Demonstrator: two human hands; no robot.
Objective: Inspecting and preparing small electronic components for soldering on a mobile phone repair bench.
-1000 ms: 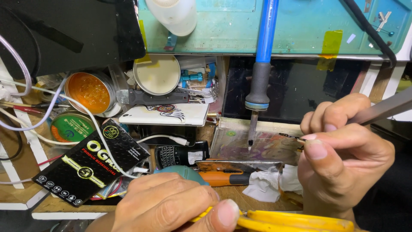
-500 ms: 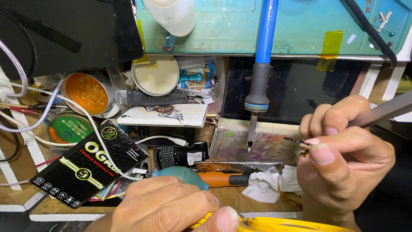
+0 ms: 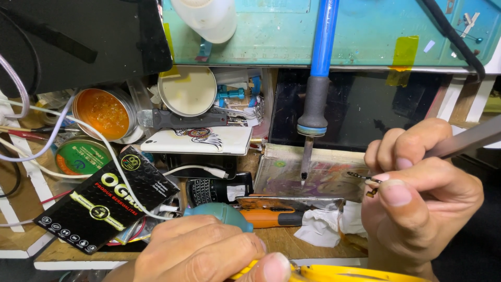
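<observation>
A tiny part (image 3: 365, 180) sits pinched in tweezers (image 3: 459, 141) above the bench's right edge, lifted near the soldering iron (image 3: 317, 89) tip. The right hand (image 3: 417, 193) closes fingers round the tweezers for steadiness; the left hand (image 3: 209, 250) grips a yellow tool (image 3: 355, 272) at the front edge.

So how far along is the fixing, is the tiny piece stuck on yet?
Not yet. Done: the right hand has picked up the tiny part with grey tweezers and holds it in the air. In hand: the left hand rests on a yellow tool. Left: the part touches nothing, and the blue soldering iron hangs untouched.
</observation>
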